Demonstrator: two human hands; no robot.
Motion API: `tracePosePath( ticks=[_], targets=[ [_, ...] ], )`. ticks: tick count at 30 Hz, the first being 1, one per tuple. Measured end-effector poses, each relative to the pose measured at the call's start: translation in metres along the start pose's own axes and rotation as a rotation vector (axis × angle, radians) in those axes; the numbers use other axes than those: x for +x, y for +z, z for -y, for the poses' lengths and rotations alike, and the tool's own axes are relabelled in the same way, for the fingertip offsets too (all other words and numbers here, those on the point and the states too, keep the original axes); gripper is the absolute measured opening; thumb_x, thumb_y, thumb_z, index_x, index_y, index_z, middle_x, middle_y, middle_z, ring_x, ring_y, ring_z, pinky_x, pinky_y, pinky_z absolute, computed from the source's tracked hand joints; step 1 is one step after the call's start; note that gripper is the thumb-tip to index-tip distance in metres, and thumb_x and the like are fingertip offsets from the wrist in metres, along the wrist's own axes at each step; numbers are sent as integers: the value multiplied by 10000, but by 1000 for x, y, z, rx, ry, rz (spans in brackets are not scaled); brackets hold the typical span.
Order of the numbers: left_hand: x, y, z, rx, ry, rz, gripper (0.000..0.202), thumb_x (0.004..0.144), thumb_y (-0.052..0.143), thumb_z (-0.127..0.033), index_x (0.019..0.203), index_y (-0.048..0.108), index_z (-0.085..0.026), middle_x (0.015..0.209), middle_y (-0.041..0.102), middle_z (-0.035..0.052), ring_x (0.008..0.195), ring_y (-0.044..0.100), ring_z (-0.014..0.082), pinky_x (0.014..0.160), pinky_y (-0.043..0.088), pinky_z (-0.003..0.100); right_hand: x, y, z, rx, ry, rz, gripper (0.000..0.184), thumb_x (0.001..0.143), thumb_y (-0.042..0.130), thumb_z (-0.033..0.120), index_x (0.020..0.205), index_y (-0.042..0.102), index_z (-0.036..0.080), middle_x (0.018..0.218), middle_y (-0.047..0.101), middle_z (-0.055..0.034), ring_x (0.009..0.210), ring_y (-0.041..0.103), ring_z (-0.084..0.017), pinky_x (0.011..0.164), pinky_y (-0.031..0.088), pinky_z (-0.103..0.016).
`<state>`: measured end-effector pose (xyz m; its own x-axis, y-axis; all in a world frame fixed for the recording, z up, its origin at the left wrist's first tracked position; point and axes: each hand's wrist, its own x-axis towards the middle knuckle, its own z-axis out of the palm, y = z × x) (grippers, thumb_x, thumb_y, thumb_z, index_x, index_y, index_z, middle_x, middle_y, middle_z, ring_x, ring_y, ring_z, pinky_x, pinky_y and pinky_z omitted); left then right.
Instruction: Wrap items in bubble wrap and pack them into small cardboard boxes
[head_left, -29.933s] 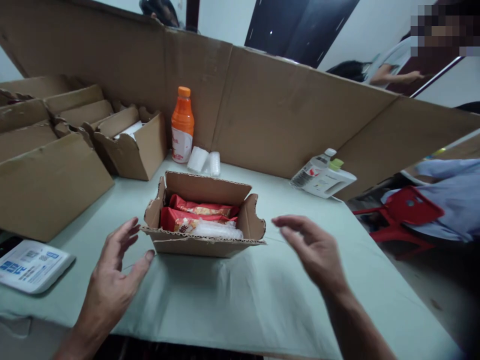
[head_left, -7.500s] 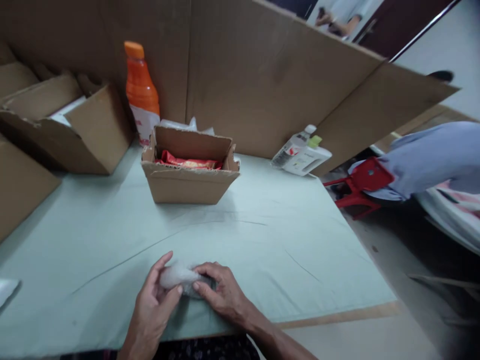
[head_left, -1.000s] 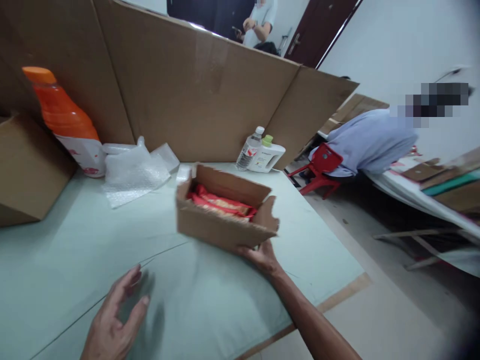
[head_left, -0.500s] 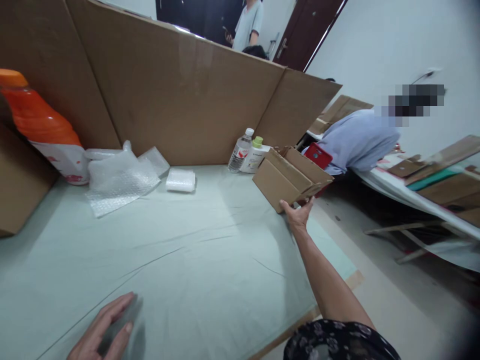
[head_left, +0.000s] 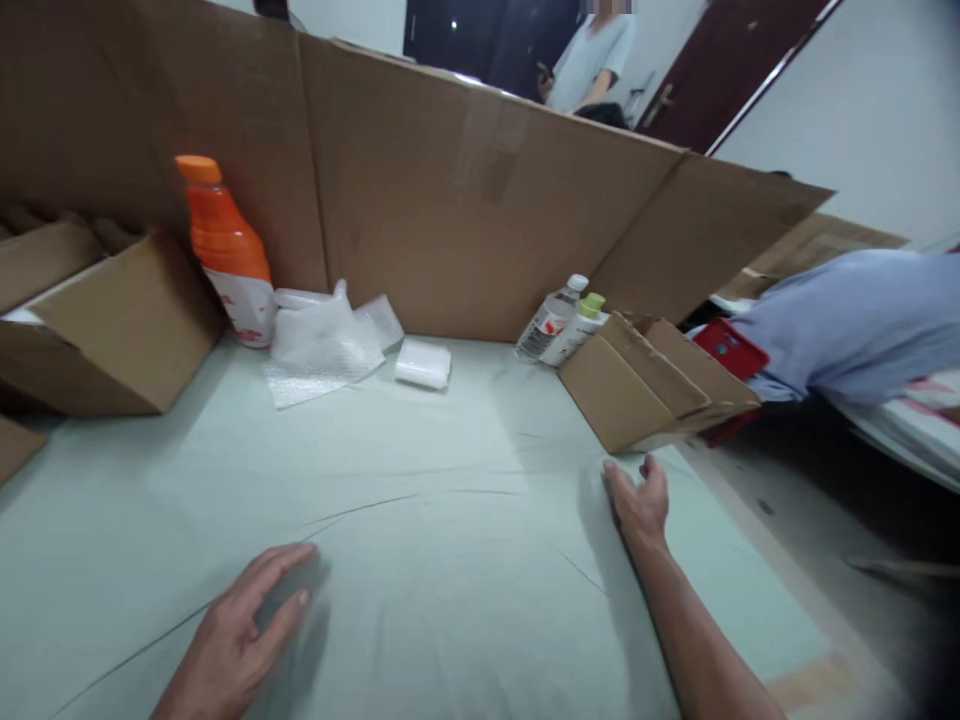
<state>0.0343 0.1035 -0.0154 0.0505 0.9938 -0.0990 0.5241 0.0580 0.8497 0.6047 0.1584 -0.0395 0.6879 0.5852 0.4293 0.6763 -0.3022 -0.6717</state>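
My right hand (head_left: 639, 497) is just in front of a small open cardboard box (head_left: 622, 395), fingers apart and holding nothing. That box rests at the right of the table, its flaps up. Over the pale green tablecloth (head_left: 450, 560), at lower left, my left hand (head_left: 251, 620) has its thumb and fingers spread with nothing between them. Behind the box a clear water bottle (head_left: 551, 320) and a white bottle with a green cap (head_left: 577, 330) lean to the right. A folded bubble-wrap packet (head_left: 423, 364) lies near the back, beside a bubble-wrap sheet (head_left: 319, 355).
A large orange bottle (head_left: 229, 250) stands at the back left, near an open cardboard carton (head_left: 135, 330). A tall cardboard panel (head_left: 450, 190) borders the back. Beyond the right edge a person in a light blue top (head_left: 862, 310) bends over; another person (head_left: 592, 60) stands behind the panel.
My right hand has let go of the small cardboard box and drawn back from it. The view has swung left, showing more of the carton. My left hand remains open over the cloth.
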Motion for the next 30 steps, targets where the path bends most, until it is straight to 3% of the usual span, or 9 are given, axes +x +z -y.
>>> tracePosePath(
  ticks=[2,5,8,11,15,18,21,24,30],
  targets=[
    [15,-18,-5,43,42,-62,434,811,636,-548,1122,781,-283,1196,755,70,1027,724,270,494,526,222,-25,5,14,26,-77,55,613,759,602,582,1194,605,151,1321,603,-223,1266,557,-407,1063,436,-646],
    [42,-37,-5,116,103,-150,442,833,586,-535,1137,764,-269,1211,743,75,1046,703,261,470,488,226,-57,24,56,72,-298,238,385,868,561,487,1089,691,200,1315,660,-169,1263,599,-335,1094,455,-572],
    [70,-37,10,192,184,-233,393,829,561,-462,1073,760,-227,1147,760,100,1055,686,278,662,580,321,-71,57,114,75,-506,444,306,913,544,398,1086,720,218,1305,689,-144,1242,625,-310,1106,458,-549],
    [85,-26,31,204,309,-328,305,845,537,-379,980,757,-216,1068,774,107,1040,674,282,945,555,454,-68,105,168,25,-670,529,389,882,572,330,1238,680,217,1406,638,-135,1311,578,-318,1120,442,-546],
    [86,-16,41,176,368,-381,269,882,519,-282,1003,748,-211,1054,773,89,1032,669,255,949,548,435,-45,174,222,-99,-693,519,631,782,639,283,1400,587,169,1507,550,-168,1346,525,-367,1094,440,-540],
    [85,-15,39,183,380,-404,278,878,505,-221,1024,741,-207,1050,773,79,1034,670,242,934,555,417,-28,209,242,-110,-643,525,455,796,588,252,1231,697,174,1270,707,-155,1184,623,-341,1034,482,-493],
    [87,-14,37,180,397,-410,283,868,503,-176,1030,733,-203,1052,768,78,1033,665,240,929,555,416,-24,226,250,-90,-604,524,379,865,498,306,1128,730,163,1049,758,-141,989,678,-311,917,537,-454],
    [90,-12,36,174,400,-403,294,848,502,-130,1019,729,-206,1046,758,83,1028,650,248,928,548,435,-38,239,261,-71,-610,558,455,889,487,382,1202,701,130,1092,751,-153,932,687,-296,864,556,-443],
    [89,-13,33,175,398,-378,315,829,506,-80,1022,721,-205,1070,734,93,1044,630,258,944,538,446,-70,257,301,-31,-749,693,469,809,665,384,1229,699,180,1298,695,-141,1199,629,-312,1050,487,-458]
  ],
)
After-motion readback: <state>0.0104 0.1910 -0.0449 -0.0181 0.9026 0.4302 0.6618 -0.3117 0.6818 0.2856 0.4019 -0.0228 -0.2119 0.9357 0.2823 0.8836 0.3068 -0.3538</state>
